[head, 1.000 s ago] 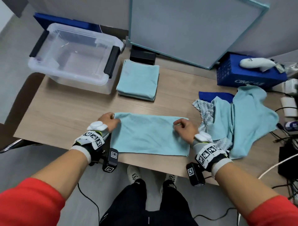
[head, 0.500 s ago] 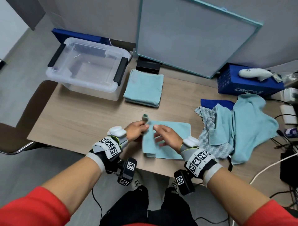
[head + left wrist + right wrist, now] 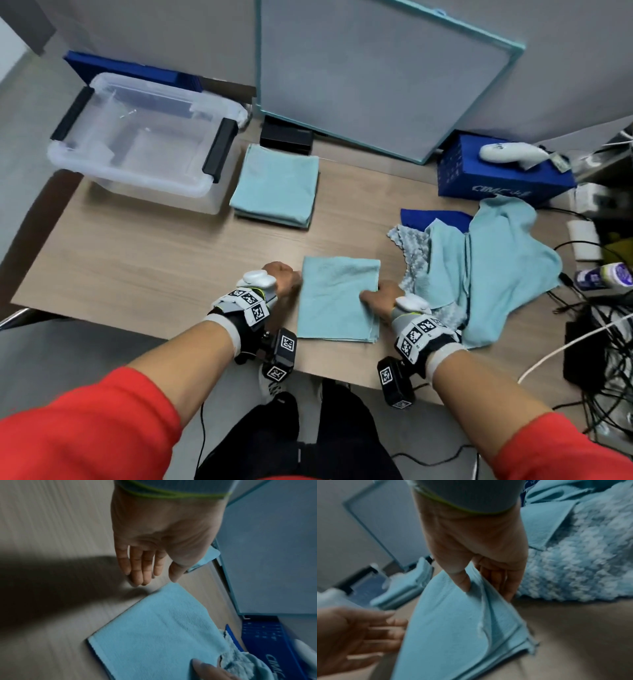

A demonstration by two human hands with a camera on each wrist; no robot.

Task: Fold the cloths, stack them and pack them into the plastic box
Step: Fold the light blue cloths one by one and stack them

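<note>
Cloth (image 3: 337, 298) now folded on table (image 3: 144, 260)

Head view bright, even, edges bent; wrist views dim, motion-blurred.

Both forearms reach forward and inward, each with a strapped band at the wrist. The left hand (image 3: 282, 279) lies low with its fingers (image 3: 137, 568) straight and close together, thumb apart, holding nothing. The right hand (image 3: 380, 296) pinches the edge of a cloth (image 3: 339, 301), thumb (image 3: 462, 581) on top and fingers beneath.
</note>
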